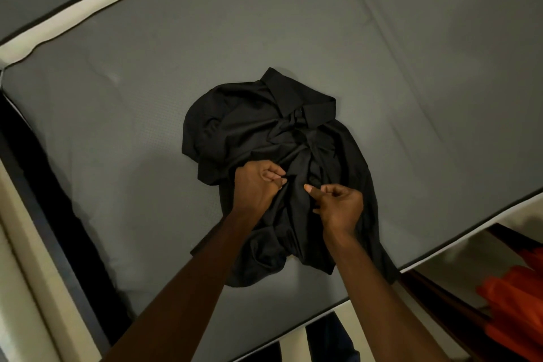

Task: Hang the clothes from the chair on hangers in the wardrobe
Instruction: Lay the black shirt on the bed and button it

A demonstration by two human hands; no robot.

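Black cloth sits in a crumpled heap in the middle of the frame: it is a black shirt (273, 138) with its collar (296, 97) pointing to the top of the frame. It lies on a grey mattress (117, 132) that fills most of the picture.

Both hands are low on the shirt, just below the middle of the frame. The left hand (258, 185) has its fingers curled and pinches a fold of the cloth. The right hand (338, 203) is just beside it, fingers curled too, and its thumb presses on the shirt front. I think the hands are working at the front edges, maybe a button, but the cloth is too dark to tell.

No hanger shows, and no wardrobe. Some orange cloth (511, 297) lies at the lower right edge of the frame.

To do this step well, I would:
- keep each hand on one front edge, close together
- pull the edges apart gently, not with a tug
- spread the shirt flat so the shoulders and collar are easy to find
- then lift it by the collar, so it does not bunch up again
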